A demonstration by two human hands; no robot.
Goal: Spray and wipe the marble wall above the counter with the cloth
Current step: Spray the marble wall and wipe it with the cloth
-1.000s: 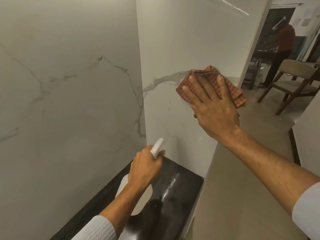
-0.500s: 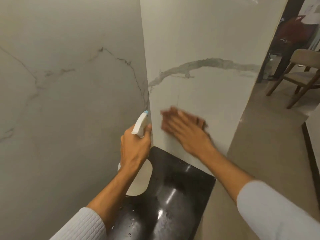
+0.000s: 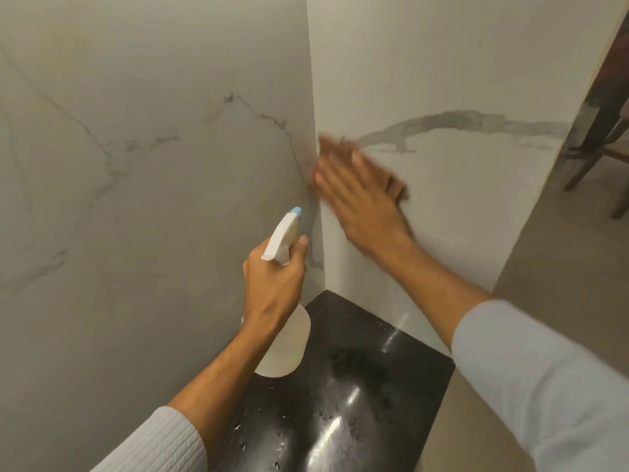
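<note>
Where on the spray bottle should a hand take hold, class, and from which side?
Grip the narrow neck just under the white trigger head of the spray bottle, coming from behind, as the left hand does here. The blue nozzle points away toward the marble wall, and the wide body below is likely too broad to wrap.

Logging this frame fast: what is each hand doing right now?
Left hand: closed around the spray bottle.
Right hand: flat and open, fingers spread, pressing the cloth against the marble wall.
</note>
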